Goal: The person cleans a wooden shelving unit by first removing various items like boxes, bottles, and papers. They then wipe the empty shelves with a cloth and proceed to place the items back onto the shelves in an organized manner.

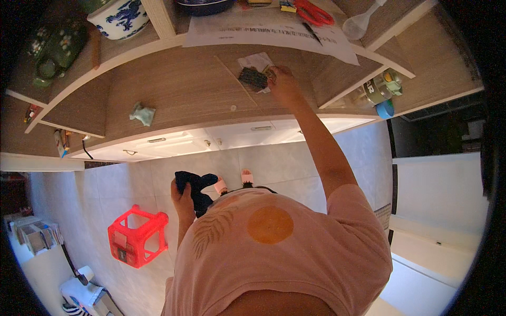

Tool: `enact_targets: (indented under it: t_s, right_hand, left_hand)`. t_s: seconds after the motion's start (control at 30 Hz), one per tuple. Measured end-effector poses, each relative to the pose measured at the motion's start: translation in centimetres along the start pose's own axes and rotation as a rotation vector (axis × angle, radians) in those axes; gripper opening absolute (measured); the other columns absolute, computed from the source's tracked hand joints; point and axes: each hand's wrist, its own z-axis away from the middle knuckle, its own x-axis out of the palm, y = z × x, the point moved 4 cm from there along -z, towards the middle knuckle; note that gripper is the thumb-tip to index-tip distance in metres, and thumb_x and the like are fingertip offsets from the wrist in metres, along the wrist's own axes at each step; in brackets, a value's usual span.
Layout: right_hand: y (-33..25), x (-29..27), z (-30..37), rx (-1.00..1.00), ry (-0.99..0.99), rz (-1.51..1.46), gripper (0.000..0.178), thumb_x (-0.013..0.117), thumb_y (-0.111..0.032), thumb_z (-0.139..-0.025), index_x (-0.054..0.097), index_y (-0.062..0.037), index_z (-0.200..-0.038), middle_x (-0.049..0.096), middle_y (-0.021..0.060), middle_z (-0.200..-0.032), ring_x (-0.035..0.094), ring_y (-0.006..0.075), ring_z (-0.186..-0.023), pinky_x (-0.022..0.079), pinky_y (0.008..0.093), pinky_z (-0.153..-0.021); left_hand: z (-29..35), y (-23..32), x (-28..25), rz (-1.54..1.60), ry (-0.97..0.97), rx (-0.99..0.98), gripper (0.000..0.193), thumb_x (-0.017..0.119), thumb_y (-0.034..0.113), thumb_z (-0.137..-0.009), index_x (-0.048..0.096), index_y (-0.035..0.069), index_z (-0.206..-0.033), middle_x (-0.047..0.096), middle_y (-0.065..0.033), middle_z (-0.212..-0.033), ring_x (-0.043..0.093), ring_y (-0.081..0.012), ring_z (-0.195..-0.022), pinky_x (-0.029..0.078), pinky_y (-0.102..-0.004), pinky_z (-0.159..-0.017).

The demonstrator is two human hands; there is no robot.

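Note:
My left hand (182,199) hangs low at my left side, fingers wrapped round a bunched dark navy cloth (199,190). My right arm stretches forward to the wooden shelf. There my right hand (283,84) is closed, with bent fingertips at a small yellowish piece that I cannot make out. Touching or just left of those fingers is a small dark green, rough-textured item (253,78); its kind is unclear. A pale slip of paper (255,59) lies partly under it and the hand.
A crumpled pale green wad (142,114) rests on the shelf board. Above are a printed sheet (237,36), a pen (312,33), red-handled scissors (314,12) and a blue-and-white pot (121,21). A clear jar (375,90) stands at right. Behind my left side is a red plastic stool (138,236).

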Motion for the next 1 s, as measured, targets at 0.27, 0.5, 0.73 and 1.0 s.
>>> enact_targets:
  t_s: [0.27,0.5,0.73,1.0]
  right_hand:
    - [-0.9,5.1,-2.2,-0.059,-0.452,0.084,0.046,0.066,-0.024,-0.068,0.054,-0.0003,-0.105,0.055,0.0198,-0.101,0.052,0.0327,-0.096,0.041,0.0379,-0.083]
    - [0.3,6.6,-2.5,-0.013,-0.491,-0.020,0.051,0.069,-0.032,-0.064,0.056,0.0000,-0.102,0.056,0.0204,-0.098,0.052,0.0320,-0.095,0.041,0.0405,-0.081]
    - [0.3,6.5,-2.1,-0.102,-0.423,0.030,0.030,0.063,-0.024,-0.070,0.062,-0.0020,-0.091,0.060,0.0197,-0.081,0.057,0.0315,-0.078,0.044,0.0407,-0.071]
    - [8.4,9.4,-7.6,-0.078,-0.025,0.077,0.032,0.057,-0.019,-0.073,0.053,-0.0007,-0.099,0.056,0.0223,-0.092,0.057,0.0316,-0.079,0.046,0.0430,-0.069]
  left_hand:
    - [0.6,0.0,-0.5,-0.009,0.056,-0.051,0.022,0.048,-0.001,-0.080,0.047,0.002,-0.102,0.052,-0.0030,-0.087,0.049,-0.0121,-0.080,0.040,-0.0241,-0.073]
    - [0.8,-1.0,-1.7,-0.008,0.095,-0.015,0.024,0.049,0.000,-0.079,0.047,0.001,-0.104,0.052,-0.0036,-0.089,0.049,-0.0128,-0.080,0.040,-0.0248,-0.073]
    - [1.0,-0.4,-1.8,0.017,0.103,-0.045,0.025,0.049,-0.001,-0.079,0.046,0.001,-0.104,0.052,-0.0038,-0.089,0.049,-0.0125,-0.080,0.041,-0.0243,-0.073]
    - [0.8,-0.5,-1.5,0.038,0.039,0.007,0.025,0.049,0.000,-0.080,0.047,0.002,-0.104,0.053,-0.0038,-0.089,0.050,-0.0130,-0.081,0.041,-0.0251,-0.074]
